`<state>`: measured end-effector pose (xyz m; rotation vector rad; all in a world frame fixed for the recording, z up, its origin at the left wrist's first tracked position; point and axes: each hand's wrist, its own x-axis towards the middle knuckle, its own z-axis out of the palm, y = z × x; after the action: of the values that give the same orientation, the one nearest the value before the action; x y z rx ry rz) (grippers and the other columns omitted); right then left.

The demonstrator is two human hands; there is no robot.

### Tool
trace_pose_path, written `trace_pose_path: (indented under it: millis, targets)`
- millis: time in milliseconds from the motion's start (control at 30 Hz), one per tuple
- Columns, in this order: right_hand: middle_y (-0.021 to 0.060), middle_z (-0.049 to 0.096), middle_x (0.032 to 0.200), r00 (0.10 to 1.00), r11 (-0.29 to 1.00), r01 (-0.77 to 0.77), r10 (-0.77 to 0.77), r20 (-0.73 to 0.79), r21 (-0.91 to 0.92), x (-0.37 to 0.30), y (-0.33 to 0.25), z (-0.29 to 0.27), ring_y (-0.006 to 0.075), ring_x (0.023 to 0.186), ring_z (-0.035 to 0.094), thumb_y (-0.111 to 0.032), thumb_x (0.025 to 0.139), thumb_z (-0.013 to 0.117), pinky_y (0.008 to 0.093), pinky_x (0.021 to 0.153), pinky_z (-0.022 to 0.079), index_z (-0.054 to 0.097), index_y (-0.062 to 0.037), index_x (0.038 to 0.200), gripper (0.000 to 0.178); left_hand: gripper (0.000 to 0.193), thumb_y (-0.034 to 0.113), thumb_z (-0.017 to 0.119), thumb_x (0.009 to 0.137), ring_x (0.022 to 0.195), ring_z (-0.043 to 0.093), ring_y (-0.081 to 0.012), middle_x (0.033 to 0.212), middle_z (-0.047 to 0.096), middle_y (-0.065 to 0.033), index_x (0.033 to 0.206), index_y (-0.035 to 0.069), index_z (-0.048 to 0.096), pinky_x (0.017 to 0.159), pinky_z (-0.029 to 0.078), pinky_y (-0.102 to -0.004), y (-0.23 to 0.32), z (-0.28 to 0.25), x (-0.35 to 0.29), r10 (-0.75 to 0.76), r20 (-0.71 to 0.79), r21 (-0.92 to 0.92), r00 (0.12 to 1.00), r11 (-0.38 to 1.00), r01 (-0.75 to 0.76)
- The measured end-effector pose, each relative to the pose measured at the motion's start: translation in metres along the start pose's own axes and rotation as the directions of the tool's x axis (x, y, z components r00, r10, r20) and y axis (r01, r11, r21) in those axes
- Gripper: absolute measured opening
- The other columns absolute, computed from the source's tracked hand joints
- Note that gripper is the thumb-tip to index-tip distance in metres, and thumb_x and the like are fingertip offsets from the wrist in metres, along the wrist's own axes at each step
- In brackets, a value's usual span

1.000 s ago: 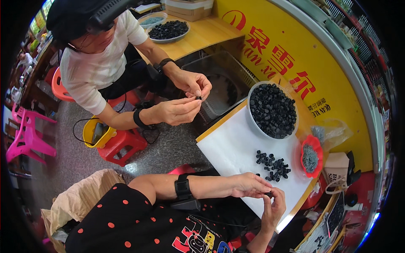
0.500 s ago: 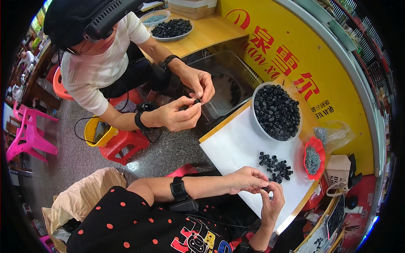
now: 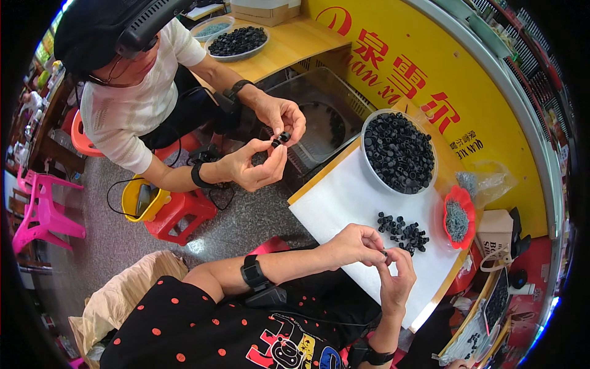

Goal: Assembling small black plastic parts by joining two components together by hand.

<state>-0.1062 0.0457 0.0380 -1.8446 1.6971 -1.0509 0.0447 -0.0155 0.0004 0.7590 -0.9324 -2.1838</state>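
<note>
Over the near part of the white-topped table (image 3: 326,212), my left hand (image 3: 351,247) and my right hand (image 3: 396,280) meet fingertip to fingertip. Both are closed in a pinch around one small black plastic part (image 3: 385,253), mostly hidden by the fingers. Just beyond them lies a loose pile of similar black parts (image 3: 404,232). Farther back stands a clear round tub (image 3: 365,147) heaped with more of them. To the right of the pile, a red scalloped bowl (image 3: 445,226) holds tiny grey-green pieces (image 3: 456,220).
Across from me a co-worker's hands (image 3: 270,144) hold small black parts. A clear plastic crate (image 3: 307,86) sits beyond the table. A yellow bucket (image 3: 132,200) rests on a red stool (image 3: 184,215) at left. A yellow panel (image 3: 393,37) borders the far right side.
My hands stay pinched together, with the fingers slightly shifted around the black part. The co-worker's fingers have turned, showing black parts more plainly. The whole view has tilted slightly.
</note>
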Motion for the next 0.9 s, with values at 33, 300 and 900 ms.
trace_pose_path:
  millis: [33,300,900]
  targets:
    - [0.0085,0.059,0.088,1.000,1.000,-0.003,0.003,-0.003,0.000,-0.001,0.000,0.001,0.0164,0.071,0.053,0.001,0.074,0.071,0.0276,0.067,0.045,0.060,0.0019,0.089,0.019,0.019,0.008,0.073,0.077,0.073,0.065,-0.0124,0.082,0.067,-0.0079,0.091,0.001,0.061,0.064,0.053,-0.0233,0.001,-0.001,-0.002,-0.003,0.003,0.002,1.000,1.000,0.003]
    - [0.0095,0.061,0.089,1.000,0.999,-0.004,0.004,0.000,0.039,-0.001,-0.001,0.001,0.0162,0.069,0.055,0.002,0.072,0.074,0.0276,0.063,0.046,0.063,0.0020,0.091,0.023,0.018,0.011,0.073,0.080,0.071,0.065,-0.0125,0.080,0.066,-0.0072,0.090,0.002,0.062,0.063,0.054,-0.0233,0.005,-0.003,-0.003,-0.016,0.049,0.011,0.999,1.000,0.016]
    - [0.0102,0.063,0.091,0.999,0.992,-0.010,0.014,-0.030,0.123,0.002,-0.005,0.007,0.0166,0.072,0.057,0.002,0.074,0.072,0.0274,0.068,0.047,0.066,0.0021,0.093,0.021,0.031,0.018,0.062,0.090,0.083,0.069,-0.0193,0.096,0.068,-0.0140,0.114,-0.001,0.059,0.076,0.058,-0.0278,0.007,-0.030,-0.001,-0.103,0.088,-0.455,0.991,0.880,0.132]
